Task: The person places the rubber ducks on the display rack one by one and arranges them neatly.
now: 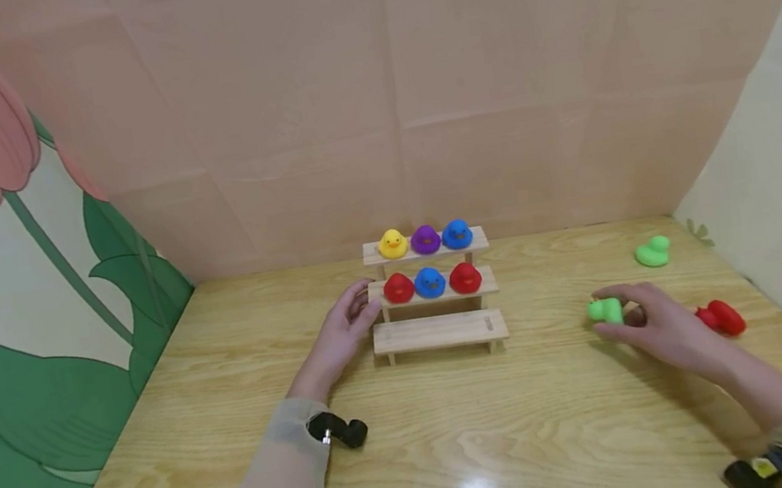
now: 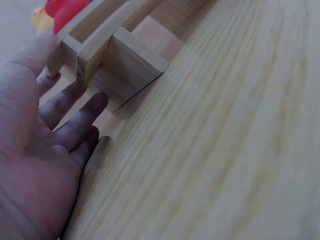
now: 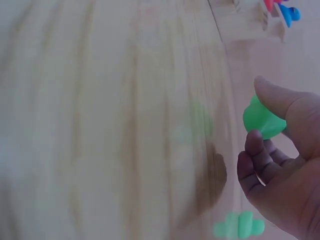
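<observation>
A three-tier wooden display stand [image 1: 439, 331] stands mid-table. My left hand [image 1: 345, 328] holds the left end of its middle tier, thumb and fingertips at the board's end; in the left wrist view the curled fingers [image 2: 75, 117] lie beside its side. My right hand [image 1: 664, 325] pinches a green rubber duck [image 1: 606, 311] between thumb and fingers, off to the stand's right; the right wrist view shows this duck [image 3: 262, 119] partly covered by the thumb. Yellow [image 1: 393, 244], purple [image 1: 426, 239] and blue [image 1: 457, 234] ducks sit on the top tier.
The middle tier carries two red ducks [image 1: 465, 278] with a blue duck [image 1: 430, 282] between them. Another green duck [image 1: 653, 252] stands at the back right. Behind my right hand lies red duck-like stuff [image 1: 725, 318], partly hidden. A pink backdrop [image 1: 386, 110] borders the wooden table [image 1: 422, 450].
</observation>
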The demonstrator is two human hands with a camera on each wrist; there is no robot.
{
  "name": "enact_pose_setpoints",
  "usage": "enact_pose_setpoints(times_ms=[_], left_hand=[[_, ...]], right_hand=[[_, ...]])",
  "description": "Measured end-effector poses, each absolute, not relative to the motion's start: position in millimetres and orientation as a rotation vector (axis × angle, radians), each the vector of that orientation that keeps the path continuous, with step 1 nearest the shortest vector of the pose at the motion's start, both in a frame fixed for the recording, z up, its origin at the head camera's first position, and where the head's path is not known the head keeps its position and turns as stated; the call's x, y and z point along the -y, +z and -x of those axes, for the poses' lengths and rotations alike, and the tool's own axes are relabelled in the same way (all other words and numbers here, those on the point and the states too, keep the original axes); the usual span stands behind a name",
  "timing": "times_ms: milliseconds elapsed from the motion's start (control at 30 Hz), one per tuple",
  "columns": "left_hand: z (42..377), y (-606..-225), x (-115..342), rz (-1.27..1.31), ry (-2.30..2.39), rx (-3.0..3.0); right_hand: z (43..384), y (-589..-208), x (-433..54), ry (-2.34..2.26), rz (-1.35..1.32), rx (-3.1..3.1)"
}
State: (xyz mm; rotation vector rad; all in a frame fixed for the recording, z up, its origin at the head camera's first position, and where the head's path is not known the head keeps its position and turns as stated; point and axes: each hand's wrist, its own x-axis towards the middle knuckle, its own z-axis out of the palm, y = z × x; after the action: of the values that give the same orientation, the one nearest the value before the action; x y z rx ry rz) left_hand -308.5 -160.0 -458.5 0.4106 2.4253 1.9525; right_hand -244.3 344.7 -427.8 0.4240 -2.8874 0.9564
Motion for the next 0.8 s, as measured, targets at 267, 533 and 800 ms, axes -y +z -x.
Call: enact_pose_setpoints(times_ms=[267,533,800], left_hand=[[307.0,-457.7,160.0,-0.411,1.951,-2.424],[307.9,-458.8,159.9,-0.412,1.952,-2.435],[308.0,-459.4,159.9,-0.415,1.944,-2.447]], right_hand=[[250.9,-428.4,-340.0,1.036,-0.425,2.876],[250.4,-429.2,-339.0,1.055,-0.352,2.927],[254.2,-428.5,-339.2,1.084,-0.414,2.905]])
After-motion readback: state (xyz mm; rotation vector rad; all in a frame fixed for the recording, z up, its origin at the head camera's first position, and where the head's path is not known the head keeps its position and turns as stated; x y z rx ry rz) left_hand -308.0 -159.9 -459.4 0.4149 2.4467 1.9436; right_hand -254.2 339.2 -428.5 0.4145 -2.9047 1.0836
